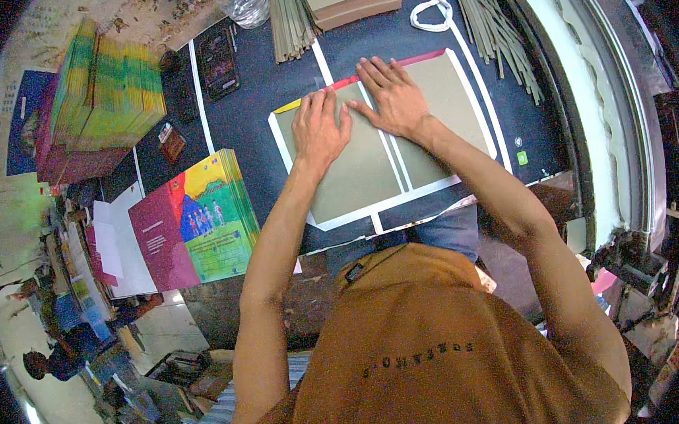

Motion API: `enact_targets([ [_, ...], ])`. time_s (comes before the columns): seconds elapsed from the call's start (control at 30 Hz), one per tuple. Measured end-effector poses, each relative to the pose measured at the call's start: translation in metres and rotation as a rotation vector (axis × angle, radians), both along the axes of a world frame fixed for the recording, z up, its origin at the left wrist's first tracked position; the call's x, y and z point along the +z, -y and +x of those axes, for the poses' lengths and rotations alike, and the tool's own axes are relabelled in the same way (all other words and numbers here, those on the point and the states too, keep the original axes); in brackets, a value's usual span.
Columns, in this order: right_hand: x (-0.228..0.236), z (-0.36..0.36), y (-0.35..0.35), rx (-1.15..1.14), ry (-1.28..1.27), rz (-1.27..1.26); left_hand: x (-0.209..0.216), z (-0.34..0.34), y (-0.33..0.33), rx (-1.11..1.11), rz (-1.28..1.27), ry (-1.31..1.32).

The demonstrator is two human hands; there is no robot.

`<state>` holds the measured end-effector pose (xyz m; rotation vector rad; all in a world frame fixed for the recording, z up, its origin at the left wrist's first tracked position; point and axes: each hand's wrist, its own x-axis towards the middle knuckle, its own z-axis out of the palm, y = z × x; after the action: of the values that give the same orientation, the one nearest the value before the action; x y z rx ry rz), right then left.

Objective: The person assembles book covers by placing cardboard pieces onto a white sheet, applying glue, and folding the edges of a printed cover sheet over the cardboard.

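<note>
Two grey-brown cardboard panels lie side by side on a white-bordered cover sheet, with a narrow strip between them. Along the far edge, a flap coloured yellow at the left and red at the right is folded over the boards. My left hand rests on the left panel, its fingertips at the flap. Close beside it, my right hand spans the middle strip and the right panel, fingers stretched over the red part. Both hands lie flat and hold nothing.
Printed covers are stacked at the left, with a pile of green-yellow books behind. A phone, cardboard strips and stacked boards sit at the back. More strips lie at right, near a white cord.
</note>
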<state>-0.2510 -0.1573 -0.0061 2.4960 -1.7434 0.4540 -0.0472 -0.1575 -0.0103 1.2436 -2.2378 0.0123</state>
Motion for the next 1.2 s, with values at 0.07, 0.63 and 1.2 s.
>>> enact_targets([
  [0.07,0.002,-0.003,0.002,0.0,0.026,0.021,0.002,0.0,0.0,0.026,0.091,0.044],
  [0.63,-0.001,-0.099,-0.001,-0.267,0.005,-0.075,0.035,0.012,0.001,0.114,0.261,0.312],
  [1.2,0.008,-0.047,0.0,-0.326,-0.164,-0.01,0.01,0.039,-0.026,0.374,0.182,0.409],
])
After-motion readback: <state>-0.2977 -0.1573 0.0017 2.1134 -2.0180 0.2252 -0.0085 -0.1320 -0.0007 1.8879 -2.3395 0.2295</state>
